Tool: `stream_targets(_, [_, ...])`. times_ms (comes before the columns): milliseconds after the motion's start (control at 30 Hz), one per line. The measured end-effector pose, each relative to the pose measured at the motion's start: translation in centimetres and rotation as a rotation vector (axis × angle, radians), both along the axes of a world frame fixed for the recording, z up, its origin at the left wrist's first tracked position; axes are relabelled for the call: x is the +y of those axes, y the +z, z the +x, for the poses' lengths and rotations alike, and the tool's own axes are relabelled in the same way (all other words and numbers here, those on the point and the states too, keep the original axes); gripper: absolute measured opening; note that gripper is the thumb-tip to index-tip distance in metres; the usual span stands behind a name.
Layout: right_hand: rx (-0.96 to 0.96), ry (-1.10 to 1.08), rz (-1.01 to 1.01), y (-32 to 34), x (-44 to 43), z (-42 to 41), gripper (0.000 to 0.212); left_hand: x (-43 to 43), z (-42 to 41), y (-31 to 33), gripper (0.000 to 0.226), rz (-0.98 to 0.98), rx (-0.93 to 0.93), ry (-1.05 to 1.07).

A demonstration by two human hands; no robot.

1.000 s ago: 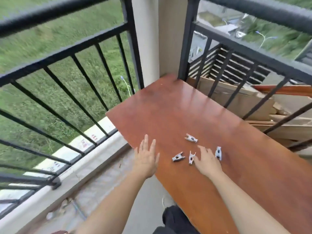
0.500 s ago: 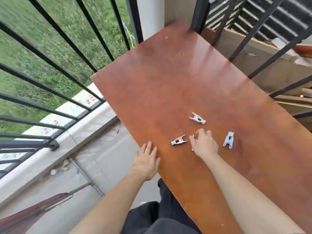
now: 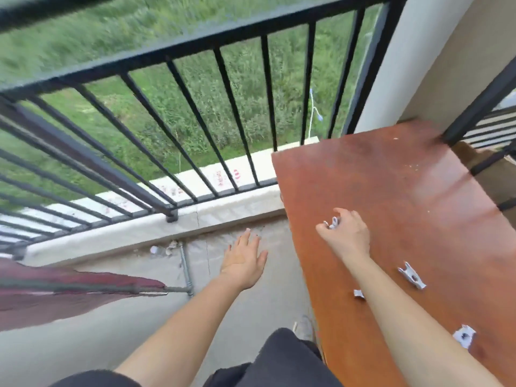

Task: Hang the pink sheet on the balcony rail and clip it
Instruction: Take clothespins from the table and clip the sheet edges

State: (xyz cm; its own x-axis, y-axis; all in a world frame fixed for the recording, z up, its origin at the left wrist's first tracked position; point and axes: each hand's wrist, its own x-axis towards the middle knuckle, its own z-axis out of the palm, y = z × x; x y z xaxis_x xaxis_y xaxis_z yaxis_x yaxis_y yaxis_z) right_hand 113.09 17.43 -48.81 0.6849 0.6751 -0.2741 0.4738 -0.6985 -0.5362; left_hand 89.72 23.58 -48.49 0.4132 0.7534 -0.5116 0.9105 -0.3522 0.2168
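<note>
Black balcony rail (image 3: 195, 46) bounds a concrete floor, and a reddish board (image 3: 405, 205) along the right carries three loose clips (image 3: 411, 275). Over the board's left edge, the right hand (image 3: 344, 236) pinches a small white clip (image 3: 332, 222); the left hand (image 3: 244, 263) hangs spread and empty. Well apart at far left, the pink sheet (image 3: 55, 291) drapes a bar; soft and light, probably best gathered by its top edge.

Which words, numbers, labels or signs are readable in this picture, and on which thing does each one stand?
No text here can be read.
Red marks on the white ledge outside the railing: too blurred to read.
Clips on the brown board, and the clip in the right hand: no marking visible.
Pink sheet: no print visible.
</note>
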Motion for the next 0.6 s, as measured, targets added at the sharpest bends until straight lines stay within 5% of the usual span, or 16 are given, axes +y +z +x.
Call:
stream_targets(267, [0.031,0.506,0.187,7.4,12.7,-17.2,0.036,3.0,-17.8,6.9,0.045,0.273,-0.165,0.570])
stream_targets(600, [0.007,0.879,0.295,10.9,14.9,-35.9,0.039,1.4,-34.0,10.5,0.030,0.611,-0.332,1.183])
